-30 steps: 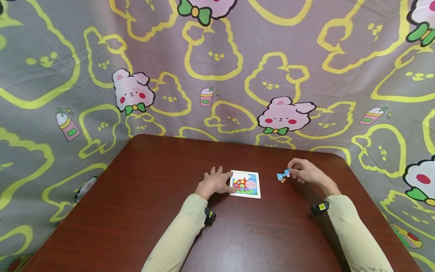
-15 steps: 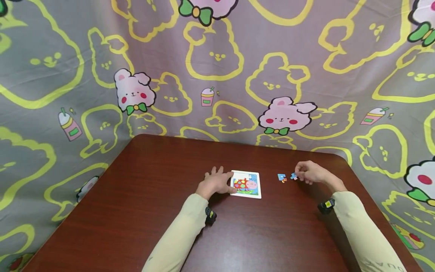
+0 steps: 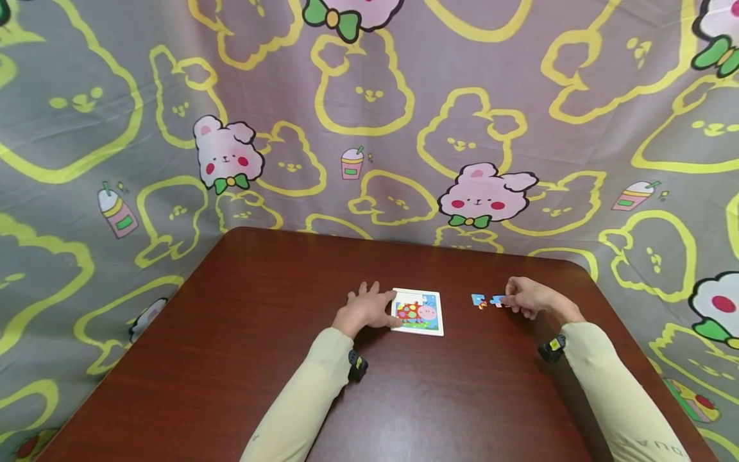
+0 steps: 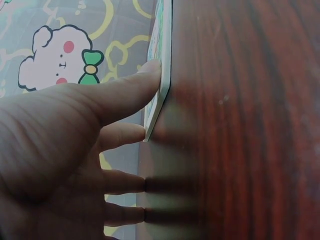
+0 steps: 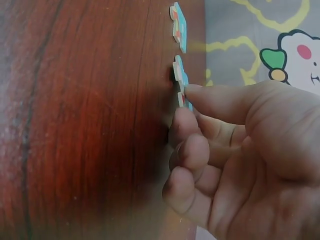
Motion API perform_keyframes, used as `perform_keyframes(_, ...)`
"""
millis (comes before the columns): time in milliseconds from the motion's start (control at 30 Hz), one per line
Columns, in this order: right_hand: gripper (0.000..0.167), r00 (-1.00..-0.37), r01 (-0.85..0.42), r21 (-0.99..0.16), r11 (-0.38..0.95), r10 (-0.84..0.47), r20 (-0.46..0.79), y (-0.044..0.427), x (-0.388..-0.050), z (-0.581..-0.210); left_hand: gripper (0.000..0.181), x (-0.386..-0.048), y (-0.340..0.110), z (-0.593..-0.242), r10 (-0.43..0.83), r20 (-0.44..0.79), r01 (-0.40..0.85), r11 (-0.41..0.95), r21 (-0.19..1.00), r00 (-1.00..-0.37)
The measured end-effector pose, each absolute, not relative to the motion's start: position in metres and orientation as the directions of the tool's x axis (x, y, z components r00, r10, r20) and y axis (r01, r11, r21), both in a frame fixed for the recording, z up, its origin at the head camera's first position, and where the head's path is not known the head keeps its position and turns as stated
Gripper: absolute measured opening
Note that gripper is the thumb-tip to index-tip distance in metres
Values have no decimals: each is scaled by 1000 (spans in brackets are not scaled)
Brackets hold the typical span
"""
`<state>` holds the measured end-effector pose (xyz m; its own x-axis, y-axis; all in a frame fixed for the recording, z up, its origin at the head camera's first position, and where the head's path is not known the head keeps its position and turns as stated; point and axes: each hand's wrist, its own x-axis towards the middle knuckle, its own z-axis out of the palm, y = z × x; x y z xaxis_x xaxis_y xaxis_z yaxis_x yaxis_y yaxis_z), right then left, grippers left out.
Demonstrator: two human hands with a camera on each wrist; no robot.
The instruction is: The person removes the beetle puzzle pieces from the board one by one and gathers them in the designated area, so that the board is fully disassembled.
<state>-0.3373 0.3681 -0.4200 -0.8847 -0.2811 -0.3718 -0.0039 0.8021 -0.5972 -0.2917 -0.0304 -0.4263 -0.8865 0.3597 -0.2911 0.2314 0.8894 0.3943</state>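
On red-brown table (image 3: 404,398), before cartoon-print cloth (image 3: 398,77), one puzzle tray (image 3: 408,297) touched by straight-fingered left hand (image 3: 365,310), two blue pieces (image 3: 478,299) (image 3: 496,301), one loose, one pinched by right hand (image 3: 532,297).

Pale sleeves (image 3: 306,393), black wrist cameras (image 3: 553,348) – yellow-marked

A grey cloth (image 3: 398,151) printed with cartoon rabbits hangs behind the reddish-brown table (image 3: 439,385).

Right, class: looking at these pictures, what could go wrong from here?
The right hand pinches a thin puzzle piece by one end, so it might slip. The other loose piece lies close by and could get knocked. The left hand touches the puzzle board at its left side only, so the board may turn if bumped.
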Motion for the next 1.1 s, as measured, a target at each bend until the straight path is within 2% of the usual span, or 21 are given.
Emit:
perform_keyframes(133, 19, -878, -8, -568, 823, -278, -390, 364, -339, -420, 76, -292, -31, -426, 354, -288, 233, 896, 379, -890)
perform_keyframes(300, 15, -893, -44, -542, 839, -276, -356, 354, -338, -415, 76, -291, -31, -426, 360, -285, 243, 895, 375, -888)
perform_keyframes(467, 12, -904, -85, -609, 788, -318, -285, 340, -334, -400, 76, -291, -31, -427, 362, -283, 245, 894, 376, -888)
perform_keyframes(867, 29, -906, -145, -727, 671, -385, -174, 316, -336, -392, 76, -291, -32, -426, 356, -280, 235, 892, 385, -892)
perform_keyframes(1100, 29, -899, -170, -733, 658, -409, -158, 295, -338, -396, 76, -292, -30, -425, 361, -280, 241, 891, 384, -889)
